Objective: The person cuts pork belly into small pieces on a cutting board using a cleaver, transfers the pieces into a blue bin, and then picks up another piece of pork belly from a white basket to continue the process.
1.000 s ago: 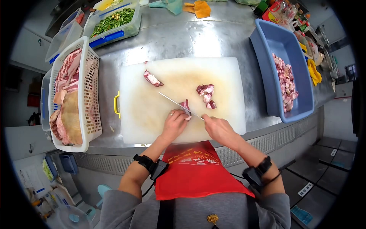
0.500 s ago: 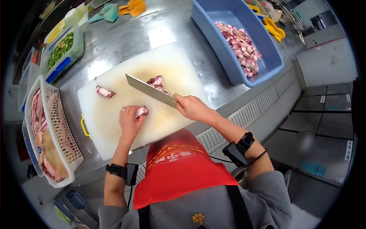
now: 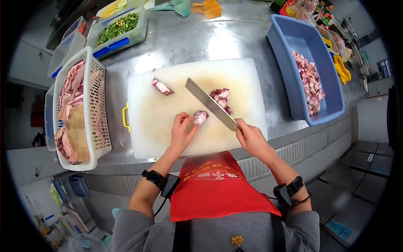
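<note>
My right hand [image 3: 253, 137] is wrapped round the handle of a cleaver [image 3: 211, 105], whose broad blade slants up and left over the white cutting board [image 3: 145, 138]. Just right of the blade lie cut chunks of pork [image 3: 221, 97], partly hidden by it. My left hand [image 3: 183, 131] has its fingers curled at the left side of a piece of pork [image 3: 201, 117], gripping its edge, left of the blade. A longer strip of pork [image 3: 162, 87] rests alone toward the board's upper left.
On the left stands a white basket [image 3: 99, 147] of large pork slabs. Behind it, a clear tub [image 3: 138, 38] holds chopped greens. A blue bin [image 3: 296, 103] with many pork cubes sits on the right. Cloths [image 3: 208, 8] lie at the back of the steel counter [image 3: 193, 42].
My view has turned, so the board and bins appear shifted and rotated. The cleaver stays in my right hand and my left hand remains at the same piece of pork.
</note>
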Action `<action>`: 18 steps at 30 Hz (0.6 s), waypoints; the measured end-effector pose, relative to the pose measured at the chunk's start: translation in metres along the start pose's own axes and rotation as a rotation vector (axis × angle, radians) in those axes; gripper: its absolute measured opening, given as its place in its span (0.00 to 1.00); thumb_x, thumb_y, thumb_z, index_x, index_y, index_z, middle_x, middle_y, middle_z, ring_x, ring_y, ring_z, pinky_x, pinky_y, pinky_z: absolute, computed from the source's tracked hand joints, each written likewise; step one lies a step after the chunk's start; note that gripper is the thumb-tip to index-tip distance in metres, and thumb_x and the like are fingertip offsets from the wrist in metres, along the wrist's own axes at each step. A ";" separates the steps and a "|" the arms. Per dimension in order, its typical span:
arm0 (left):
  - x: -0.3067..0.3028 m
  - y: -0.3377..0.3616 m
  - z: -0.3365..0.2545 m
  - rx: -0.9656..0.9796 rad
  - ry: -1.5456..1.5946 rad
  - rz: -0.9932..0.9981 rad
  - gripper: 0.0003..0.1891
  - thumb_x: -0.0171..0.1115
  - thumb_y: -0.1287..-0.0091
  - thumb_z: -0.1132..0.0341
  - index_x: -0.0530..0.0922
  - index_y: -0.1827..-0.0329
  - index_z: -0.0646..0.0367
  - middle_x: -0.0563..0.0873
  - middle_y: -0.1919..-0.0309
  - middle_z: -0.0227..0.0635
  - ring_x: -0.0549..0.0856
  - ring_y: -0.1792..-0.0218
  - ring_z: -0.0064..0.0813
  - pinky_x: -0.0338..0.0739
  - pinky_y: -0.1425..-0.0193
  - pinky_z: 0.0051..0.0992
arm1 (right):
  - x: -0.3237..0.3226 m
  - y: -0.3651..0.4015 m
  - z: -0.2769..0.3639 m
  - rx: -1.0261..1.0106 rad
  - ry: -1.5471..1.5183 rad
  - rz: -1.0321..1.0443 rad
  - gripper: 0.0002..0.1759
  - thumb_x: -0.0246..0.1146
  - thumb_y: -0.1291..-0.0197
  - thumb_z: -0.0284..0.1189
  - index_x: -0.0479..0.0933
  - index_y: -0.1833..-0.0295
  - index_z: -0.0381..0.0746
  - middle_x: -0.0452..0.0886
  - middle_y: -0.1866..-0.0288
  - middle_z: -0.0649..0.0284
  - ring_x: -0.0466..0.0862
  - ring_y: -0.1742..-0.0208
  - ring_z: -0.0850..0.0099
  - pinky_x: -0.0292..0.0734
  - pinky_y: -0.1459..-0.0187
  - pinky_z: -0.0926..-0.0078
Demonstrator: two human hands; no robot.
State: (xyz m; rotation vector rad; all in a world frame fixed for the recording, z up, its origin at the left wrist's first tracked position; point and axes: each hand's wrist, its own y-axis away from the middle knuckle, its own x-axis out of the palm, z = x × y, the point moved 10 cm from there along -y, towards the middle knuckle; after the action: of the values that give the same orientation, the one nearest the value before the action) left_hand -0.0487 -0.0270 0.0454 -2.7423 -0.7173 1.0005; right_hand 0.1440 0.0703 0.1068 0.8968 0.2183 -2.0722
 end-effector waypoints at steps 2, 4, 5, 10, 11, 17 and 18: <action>0.005 0.001 -0.009 0.111 -0.051 -0.003 0.14 0.72 0.48 0.76 0.81 0.58 0.60 0.81 0.56 0.41 0.82 0.56 0.40 0.79 0.54 0.32 | -0.001 0.006 0.012 -0.024 0.023 0.042 0.10 0.52 0.33 0.26 0.66 0.47 0.40 0.80 0.70 0.47 0.80 0.70 0.45 0.74 0.68 0.49; 0.016 0.001 -0.006 0.144 -0.065 0.017 0.11 0.72 0.47 0.76 0.82 0.61 0.60 0.82 0.57 0.39 0.82 0.57 0.40 0.79 0.54 0.32 | 0.005 0.012 0.016 -0.009 0.130 0.120 0.11 0.52 0.33 0.26 0.65 0.47 0.40 0.79 0.70 0.47 0.80 0.70 0.44 0.75 0.68 0.49; 0.018 0.002 -0.003 0.142 -0.063 0.010 0.12 0.71 0.47 0.76 0.81 0.60 0.59 0.82 0.58 0.39 0.82 0.56 0.41 0.79 0.54 0.33 | 0.008 0.014 0.016 0.000 0.182 0.160 0.11 0.52 0.33 0.26 0.65 0.47 0.41 0.79 0.70 0.47 0.80 0.70 0.44 0.75 0.67 0.49; 0.018 0.003 -0.007 0.149 -0.086 -0.017 0.11 0.70 0.46 0.76 0.81 0.61 0.58 0.83 0.59 0.38 0.82 0.57 0.42 0.78 0.53 0.35 | 0.023 0.012 0.013 0.014 0.216 0.224 0.13 0.52 0.36 0.25 0.65 0.46 0.40 0.79 0.70 0.46 0.82 0.70 0.45 0.76 0.67 0.49; 0.019 0.004 -0.008 0.161 -0.101 -0.026 0.10 0.70 0.46 0.76 0.81 0.61 0.58 0.83 0.60 0.38 0.82 0.58 0.42 0.79 0.54 0.35 | 0.026 0.010 0.015 0.022 0.214 0.234 0.13 0.52 0.37 0.24 0.65 0.46 0.39 0.79 0.70 0.46 0.82 0.70 0.45 0.76 0.68 0.49; 0.014 0.002 -0.005 0.100 -0.139 -0.042 0.10 0.71 0.48 0.78 0.82 0.63 0.61 0.84 0.64 0.40 0.83 0.61 0.43 0.79 0.57 0.37 | 0.052 -0.022 0.035 -0.131 0.275 0.128 0.15 0.53 0.40 0.23 0.66 0.47 0.37 0.78 0.72 0.47 0.82 0.72 0.46 0.78 0.69 0.52; 0.012 0.002 -0.005 0.110 -0.139 -0.048 0.09 0.71 0.47 0.77 0.82 0.63 0.61 0.83 0.66 0.40 0.83 0.62 0.44 0.79 0.58 0.37 | 0.054 -0.027 0.039 -0.142 0.276 0.127 0.15 0.53 0.41 0.23 0.66 0.47 0.37 0.78 0.72 0.47 0.82 0.72 0.47 0.78 0.69 0.52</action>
State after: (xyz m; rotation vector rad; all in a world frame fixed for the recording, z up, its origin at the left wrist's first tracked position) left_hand -0.0365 -0.0225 0.0422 -2.5694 -0.7217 1.1918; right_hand 0.0826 0.0354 0.0947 1.0777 0.4386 -1.7889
